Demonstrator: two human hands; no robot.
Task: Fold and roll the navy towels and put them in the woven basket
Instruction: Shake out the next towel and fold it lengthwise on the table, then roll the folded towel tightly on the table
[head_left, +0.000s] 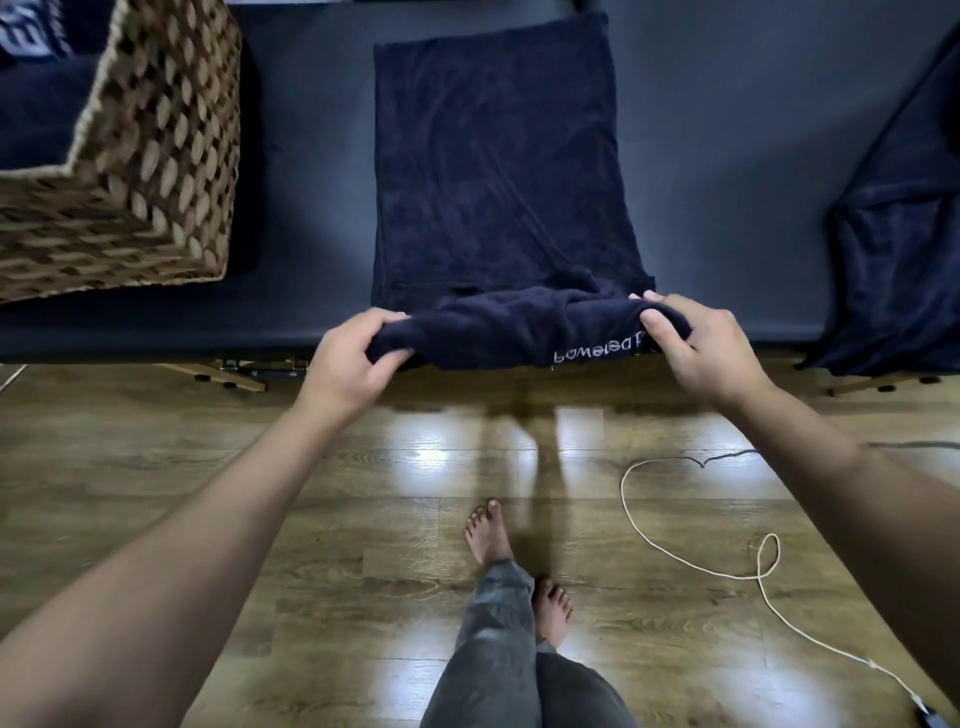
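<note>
Head view, navy towel (498, 171) folded flat, near edge rolled, lettered

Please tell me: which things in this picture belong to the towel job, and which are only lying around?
Belong to the job:
- navy towel, near end being rolled by left hand and right hand
- woven basket
- second navy towel, at the right

Only lying around:
- white cord on the wooden floor
</note>
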